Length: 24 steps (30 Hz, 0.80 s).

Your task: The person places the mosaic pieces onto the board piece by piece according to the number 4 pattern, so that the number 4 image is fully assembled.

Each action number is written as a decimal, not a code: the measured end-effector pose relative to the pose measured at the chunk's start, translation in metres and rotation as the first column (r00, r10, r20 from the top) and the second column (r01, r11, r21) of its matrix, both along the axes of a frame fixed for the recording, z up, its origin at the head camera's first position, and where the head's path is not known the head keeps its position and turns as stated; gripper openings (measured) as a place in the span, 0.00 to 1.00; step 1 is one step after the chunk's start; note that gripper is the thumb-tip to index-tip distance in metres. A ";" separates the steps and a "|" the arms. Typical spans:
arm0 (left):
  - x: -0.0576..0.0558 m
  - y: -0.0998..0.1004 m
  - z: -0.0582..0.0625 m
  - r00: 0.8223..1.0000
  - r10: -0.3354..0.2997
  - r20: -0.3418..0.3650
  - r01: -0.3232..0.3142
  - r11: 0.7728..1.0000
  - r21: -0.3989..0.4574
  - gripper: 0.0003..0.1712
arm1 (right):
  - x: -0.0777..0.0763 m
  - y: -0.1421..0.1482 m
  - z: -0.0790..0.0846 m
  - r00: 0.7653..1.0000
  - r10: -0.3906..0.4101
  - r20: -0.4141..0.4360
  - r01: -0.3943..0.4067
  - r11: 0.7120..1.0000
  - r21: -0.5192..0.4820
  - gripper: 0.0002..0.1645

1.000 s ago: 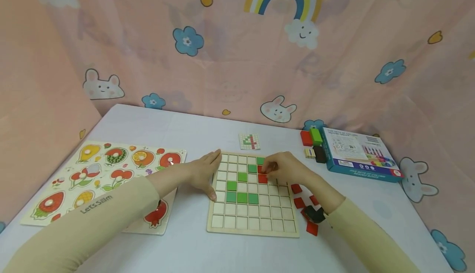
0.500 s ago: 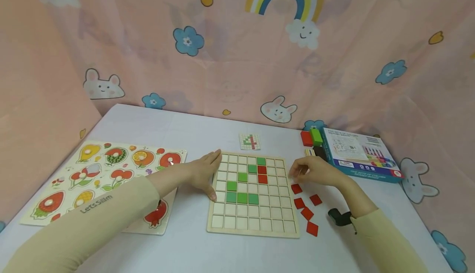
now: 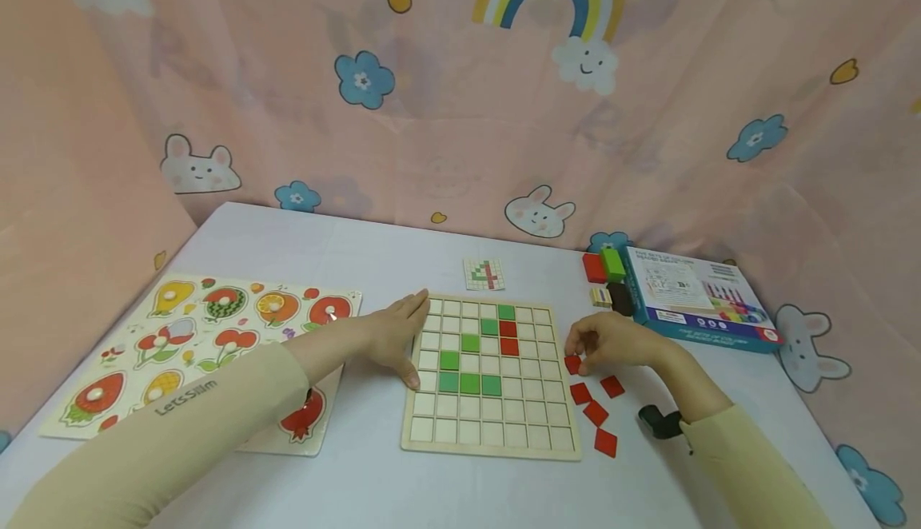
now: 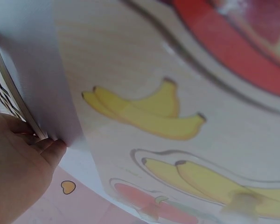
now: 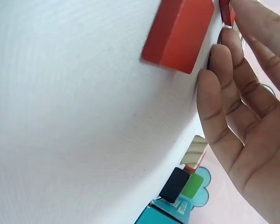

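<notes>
A wooden grid board [image 3: 469, 433] lies on the table. Several green tiles [image 3: 470, 383] and two red tiles [image 3: 509, 347] sit in its squares. My left hand [image 3: 392, 336] rests along the board's left edge, fingers pointing away and thumb toward me. To the right of the board, my right hand [image 3: 612, 341] has thumb and index finger at either side of a loose red tile [image 3: 572, 364], pinching it. In the right wrist view that tile [image 5: 227, 11] shows at the fingertips; another red tile [image 5: 182, 35] lies nearer the camera. Several more red tiles [image 3: 596, 414] lie below the hand.
Behind the board lies a small pattern card [image 3: 484, 274]. A fruit puzzle board [image 3: 216, 329] is on the left, partly under my left arm. At the back right stand a blue box [image 3: 705, 297], a red block [image 3: 594, 268], a green block [image 3: 612, 264] and a black block [image 3: 620, 299].
My right hand has left the red tile on the board, moved right, and come down to the nearest loose red tile. The left hand has stayed at the board's edge.
</notes>
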State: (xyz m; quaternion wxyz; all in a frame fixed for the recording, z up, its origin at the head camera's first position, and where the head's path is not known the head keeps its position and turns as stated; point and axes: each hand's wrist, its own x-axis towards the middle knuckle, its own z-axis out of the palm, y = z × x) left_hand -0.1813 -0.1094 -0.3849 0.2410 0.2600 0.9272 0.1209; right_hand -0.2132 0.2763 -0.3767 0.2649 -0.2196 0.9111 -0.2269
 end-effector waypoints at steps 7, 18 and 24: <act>0.000 -0.001 -0.001 1.000 -0.004 -0.005 0.004 1.000 -0.003 0.78 | 0.000 0.001 0.004 0.999 0.002 -0.052 -0.003 1.000 -0.005 0.07; 0.003 0.001 0.005 1.000 -0.017 -0.011 0.017 1.000 -0.010 0.77 | 0.000 -0.019 0.013 0.989 -0.051 -0.138 0.030 0.988 -0.149 0.06; 0.003 0.001 0.005 1.000 -0.018 -0.011 0.018 1.000 -0.011 0.77 | 0.007 -0.048 0.013 0.996 -0.029 -0.087 0.014 0.986 -0.165 0.05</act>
